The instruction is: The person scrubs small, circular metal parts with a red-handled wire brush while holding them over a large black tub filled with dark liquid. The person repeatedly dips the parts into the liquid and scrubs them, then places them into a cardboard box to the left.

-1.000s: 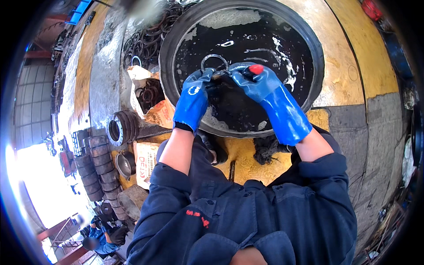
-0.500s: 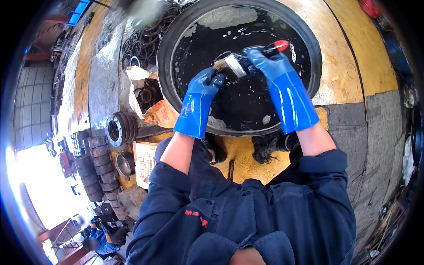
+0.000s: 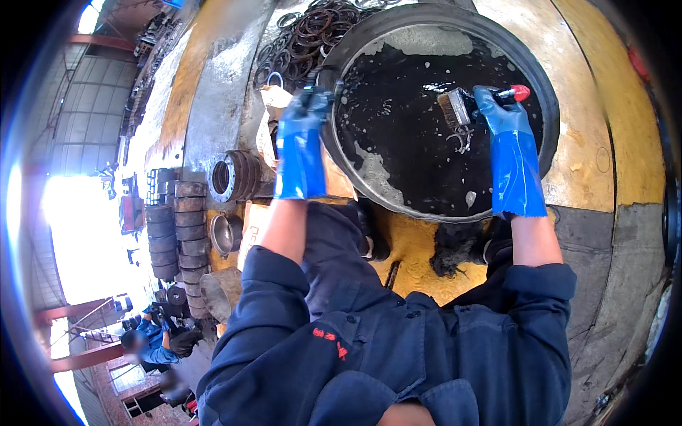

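Brush (image 3: 455, 108) with a red-tipped handle is over the black liquid in the round tub (image 3: 355, 170). At left, the left hand (image 3: 307, 113) fingers close on a small dark part at the tub rim, beside piled rings (image 3: 312, 32). At right, the right hand (image 3: 497, 106) fingers grip the brush.

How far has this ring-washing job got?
Done: a pile of rings lies beside the basin. In hand: the right hand holds a brush over the black liquid; the left hand is at the rim, contents unclear. Left: cannot tell.
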A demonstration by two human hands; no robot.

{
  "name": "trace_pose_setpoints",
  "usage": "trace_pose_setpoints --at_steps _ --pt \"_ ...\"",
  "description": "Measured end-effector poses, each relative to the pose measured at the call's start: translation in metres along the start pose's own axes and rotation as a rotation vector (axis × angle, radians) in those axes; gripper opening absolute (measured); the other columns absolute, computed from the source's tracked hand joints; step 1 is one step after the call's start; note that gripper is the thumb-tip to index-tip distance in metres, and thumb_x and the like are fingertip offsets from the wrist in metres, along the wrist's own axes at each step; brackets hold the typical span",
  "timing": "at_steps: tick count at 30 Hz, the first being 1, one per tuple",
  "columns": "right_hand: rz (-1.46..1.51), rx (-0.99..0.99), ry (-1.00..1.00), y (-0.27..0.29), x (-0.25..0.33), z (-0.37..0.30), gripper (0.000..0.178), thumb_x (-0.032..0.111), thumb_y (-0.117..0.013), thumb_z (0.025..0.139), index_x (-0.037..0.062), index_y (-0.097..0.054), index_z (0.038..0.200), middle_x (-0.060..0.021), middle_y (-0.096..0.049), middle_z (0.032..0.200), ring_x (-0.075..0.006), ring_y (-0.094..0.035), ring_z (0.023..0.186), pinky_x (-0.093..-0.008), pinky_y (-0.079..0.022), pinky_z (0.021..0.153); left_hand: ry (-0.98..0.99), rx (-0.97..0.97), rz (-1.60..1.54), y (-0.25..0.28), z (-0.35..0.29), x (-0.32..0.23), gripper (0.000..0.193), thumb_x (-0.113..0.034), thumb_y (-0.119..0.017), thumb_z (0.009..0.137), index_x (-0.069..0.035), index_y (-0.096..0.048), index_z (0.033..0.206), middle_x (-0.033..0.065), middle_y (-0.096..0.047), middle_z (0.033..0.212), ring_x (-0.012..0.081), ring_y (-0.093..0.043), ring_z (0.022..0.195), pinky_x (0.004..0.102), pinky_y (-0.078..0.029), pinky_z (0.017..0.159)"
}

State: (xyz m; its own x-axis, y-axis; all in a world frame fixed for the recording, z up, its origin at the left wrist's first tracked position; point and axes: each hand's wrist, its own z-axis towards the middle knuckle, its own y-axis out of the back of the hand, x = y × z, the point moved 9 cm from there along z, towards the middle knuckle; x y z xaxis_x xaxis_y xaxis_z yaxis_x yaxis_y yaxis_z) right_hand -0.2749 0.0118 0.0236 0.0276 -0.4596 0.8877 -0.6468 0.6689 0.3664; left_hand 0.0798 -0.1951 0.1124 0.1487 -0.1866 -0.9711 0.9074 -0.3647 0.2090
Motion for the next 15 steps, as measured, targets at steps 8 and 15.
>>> trace_pose_setpoints --at_steps 8,15 --pt "0.024 0.024 0.013 0.001 0.009 -0.007 0.026 0.027 -0.073 0.096 0.0069 -0.077 0.113 -0.0081 -0.078 0.101 -0.0163 -0.073 0.093 -0.0326 -0.058 0.090 0.013 -0.263 0.758 0.162 0.028 -0.004 0.054 -0.031 -0.075 0.092 0.000 -0.063 0.134 0.0142 -0.070 0.122 0.0237 -0.065 0.112 0.0366 -0.050 0.101" --pt "0.037 0.025 0.019 0.007 0.008 -0.014 0.027 0.028 -0.073 0.096 0.0073 -0.077 0.113 -0.0086 -0.078 0.101 -0.0174 -0.073 0.093 -0.0331 -0.058 0.090 0.179 0.427 0.405 -0.031 0.011 0.023 0.054 -0.026 -0.079 0.092 0.002 -0.062 0.136 0.0138 -0.073 0.121 0.0202 -0.069 0.111 0.0340 -0.054 0.097"
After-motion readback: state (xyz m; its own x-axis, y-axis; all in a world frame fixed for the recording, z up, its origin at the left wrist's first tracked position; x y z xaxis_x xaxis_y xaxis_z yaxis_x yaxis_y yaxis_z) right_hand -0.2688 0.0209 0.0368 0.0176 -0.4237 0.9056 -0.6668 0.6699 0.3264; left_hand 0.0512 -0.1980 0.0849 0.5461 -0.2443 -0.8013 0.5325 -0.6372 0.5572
